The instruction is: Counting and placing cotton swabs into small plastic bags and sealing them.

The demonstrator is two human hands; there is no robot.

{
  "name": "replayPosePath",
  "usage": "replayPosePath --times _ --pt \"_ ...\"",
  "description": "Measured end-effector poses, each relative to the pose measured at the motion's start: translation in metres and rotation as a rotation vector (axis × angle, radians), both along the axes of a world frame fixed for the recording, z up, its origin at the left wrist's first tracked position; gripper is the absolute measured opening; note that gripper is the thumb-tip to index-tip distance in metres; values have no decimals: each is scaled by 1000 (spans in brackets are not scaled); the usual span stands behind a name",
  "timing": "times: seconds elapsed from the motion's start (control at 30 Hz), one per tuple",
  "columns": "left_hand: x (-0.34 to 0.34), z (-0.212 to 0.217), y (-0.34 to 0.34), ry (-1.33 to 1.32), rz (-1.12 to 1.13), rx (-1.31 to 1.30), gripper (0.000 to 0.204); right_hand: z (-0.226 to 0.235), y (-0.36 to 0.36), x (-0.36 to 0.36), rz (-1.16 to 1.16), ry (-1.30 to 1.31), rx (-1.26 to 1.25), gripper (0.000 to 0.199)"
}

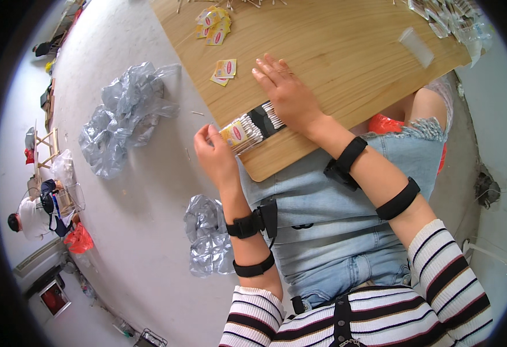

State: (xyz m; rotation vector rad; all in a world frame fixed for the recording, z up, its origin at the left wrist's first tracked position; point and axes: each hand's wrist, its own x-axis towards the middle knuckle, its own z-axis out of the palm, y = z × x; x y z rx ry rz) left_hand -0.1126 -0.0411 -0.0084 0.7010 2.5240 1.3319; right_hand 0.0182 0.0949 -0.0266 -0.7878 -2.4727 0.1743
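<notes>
At the near left corner of the wooden table [328, 69], a clear pack of cotton swabs [236, 133] carries a yellow and white card. My left hand [214, 156] is at its left end, fingers curled, with the thumb against the pack. A black strip [260, 120] lies directly right of the pack. Further right, the tips of more cotton swabs [273, 115] show, partly hidden under my right hand [291, 95]. That hand is palm down with its fingers stretched out, and nothing shows in its grip.
Small yellow and white cards [225, 70] lie beyond the pack, with a larger pile of cards [213, 24] farther off. A clear empty bag [417, 47] and a heap of packed swabs [447, 20] are at the far right. Crumpled grey plastic [129, 115] lies on the floor.
</notes>
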Motion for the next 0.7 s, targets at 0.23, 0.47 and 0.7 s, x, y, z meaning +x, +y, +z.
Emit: replayPosePath --times 0.23,0.47,0.7 --pt "8 1 15 8 11 -268 49 0 -11 -14 24 -1 -40 44" --pt "10 -3 15 49 -8 -159 49 -1 -14 -19 38 37 -67 43" --pt "4 -19 13 -260 -58 192 45 0 -20 -27 53 55 -97 44"
